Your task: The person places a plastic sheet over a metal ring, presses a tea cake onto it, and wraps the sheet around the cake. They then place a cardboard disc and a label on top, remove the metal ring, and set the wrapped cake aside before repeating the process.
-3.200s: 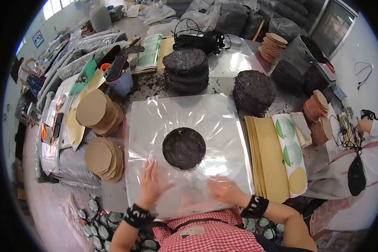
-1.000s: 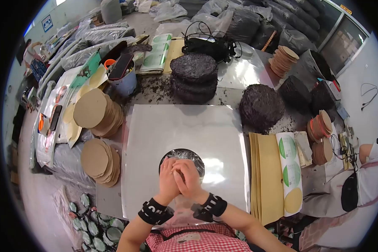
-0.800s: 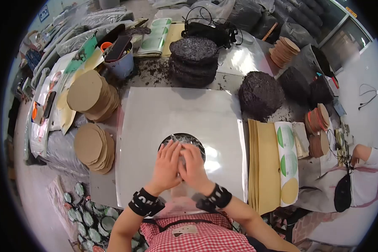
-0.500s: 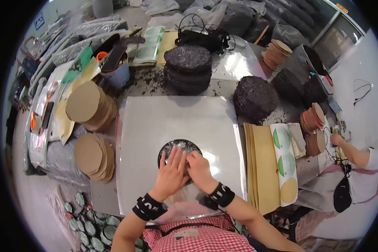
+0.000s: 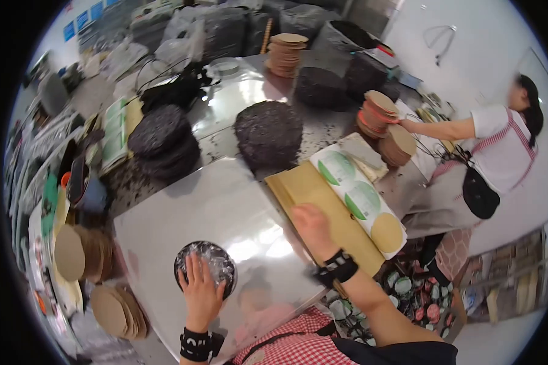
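Note:
A round dark disc (image 5: 223, 260) with shiny clear plastic film over it lies on the pale glossy sheet (image 5: 164, 225) covering the table. Flat on its left side rests my left hand (image 5: 201, 292), open, fingers stretched out over the film. My right hand (image 5: 313, 226) is over the stack of yellow-brown paper (image 5: 335, 225), right of the sheet; motion smears its fingers. Beside that stack lies white paper printed with green circles (image 5: 362, 199).
Stacks of round cardboard discs (image 5: 76, 252) stand at the left. Dark crumbly round blocks (image 5: 268, 134) line the back, with loose crumbs around them. A co-worker (image 5: 499, 140) reaches toward more cardboard discs (image 5: 377, 112) on the right. Round packets (image 5: 402, 285) lie below the table edge.
My right hand has left the disc and moved right, over the yellow-brown paper. My left hand stays on the disc. The view has turned to the right.

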A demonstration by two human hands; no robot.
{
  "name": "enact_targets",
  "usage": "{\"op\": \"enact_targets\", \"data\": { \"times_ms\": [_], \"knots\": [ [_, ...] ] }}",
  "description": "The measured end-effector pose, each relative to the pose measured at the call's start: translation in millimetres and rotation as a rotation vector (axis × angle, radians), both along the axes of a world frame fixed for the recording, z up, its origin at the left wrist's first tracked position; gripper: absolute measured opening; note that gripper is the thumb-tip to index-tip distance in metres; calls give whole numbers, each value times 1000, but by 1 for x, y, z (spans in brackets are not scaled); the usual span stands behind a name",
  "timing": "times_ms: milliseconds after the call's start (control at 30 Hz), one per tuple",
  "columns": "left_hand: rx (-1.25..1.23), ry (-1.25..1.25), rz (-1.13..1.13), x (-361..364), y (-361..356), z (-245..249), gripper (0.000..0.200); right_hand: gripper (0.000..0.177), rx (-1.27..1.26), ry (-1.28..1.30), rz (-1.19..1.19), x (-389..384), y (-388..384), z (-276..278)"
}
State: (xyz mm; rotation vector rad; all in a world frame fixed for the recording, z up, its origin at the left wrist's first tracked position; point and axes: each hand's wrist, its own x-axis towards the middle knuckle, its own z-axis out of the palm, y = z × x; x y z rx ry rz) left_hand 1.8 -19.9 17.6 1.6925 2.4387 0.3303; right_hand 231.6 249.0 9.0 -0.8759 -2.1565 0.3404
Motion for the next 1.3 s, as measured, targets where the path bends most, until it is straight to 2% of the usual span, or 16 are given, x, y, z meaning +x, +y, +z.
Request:
{"op": "enact_targets", "data": {
  "times_ms": [67, 133, 267, 433, 533, 633, 733, 833, 933, 1033, 1133, 1233, 1300],
  "knots": [
    [-13, 8, -1, -1, 0, 0, 80, 18, 57, -198, -242, 76, 36, -8],
    [-27, -10, 3, 0, 2, 4, 81, 26, 106, -223, -361, 124, 51, -18],
    [-35, -16, 7, 1, 1, 3, 81, 32, 293, -340, -342, 155, 52, -35],
    [-21, -15, -4, 2, 1, 6, 80, 26, 383, -359, -336, 161, 60, -43],
    [-8, -2, -5, 3, -1, 5, 80, 20, 158, -117, -373, 159, 64, -43],
    [11, 3, -4, 2, -1, 1, 79, 16, -219, 68, -547, 157, 72, -27],
    [39, -2, -6, 1, -2, 1, 79, 16, -188, -138, -453, 158, 68, -16],
    [22, -19, 8, 2, 0, 4, 79, 16, 305, -248, -310, 165, 60, -34],
    [32, -3, -1, 1, -1, 1, 80, 18, 422, -319, -359, 164, 63, -48],
    [41, 5, -8, 1, -2, 1, 81, 19, 409, -324, -326, 167, 64, -54],
    [40, -20, 12, 2, 0, 3, 81, 18, 138, -156, -359, 160, 61, -40],
    [47, -4, 13, 2, -1, 0, 81, 14, 168, -181, -387, 144, 50, -11],
    [48, -1, 7, 1, -1, 0, 81, 14, 199, -195, -383, 147, 57, -21]
  ]
}}
